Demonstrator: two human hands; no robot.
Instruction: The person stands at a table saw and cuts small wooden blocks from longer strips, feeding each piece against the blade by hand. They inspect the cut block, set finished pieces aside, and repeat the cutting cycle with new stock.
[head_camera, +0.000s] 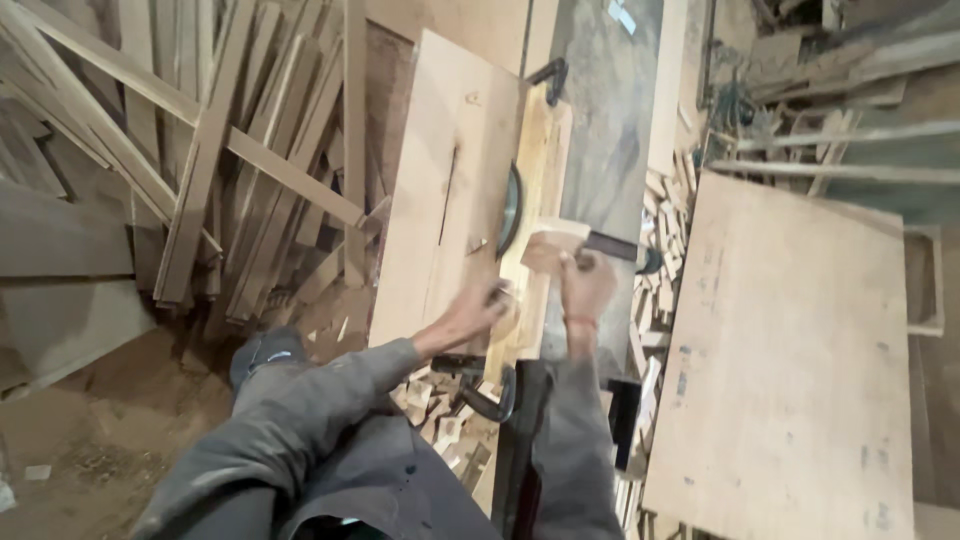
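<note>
A circular saw blade (511, 208) pokes up through a plywood saw table (440, 180). A long wooden fence board (540, 170) lies right of the blade, held by black clamps (549, 76). My right hand (585, 283) grips a small wooden block (552, 247) just right of the blade, on the fence. My left hand (478, 310) rests on the near end of the table, fingers curled and blurred; what it holds cannot be made out.
A heap of long timber strips (220, 160) fills the left. Small offcut blocks (665, 250) lie right of the saw and below it (440, 410). A large plywood sheet (800, 360) stands at right. Sawdust covers the floor (90, 440).
</note>
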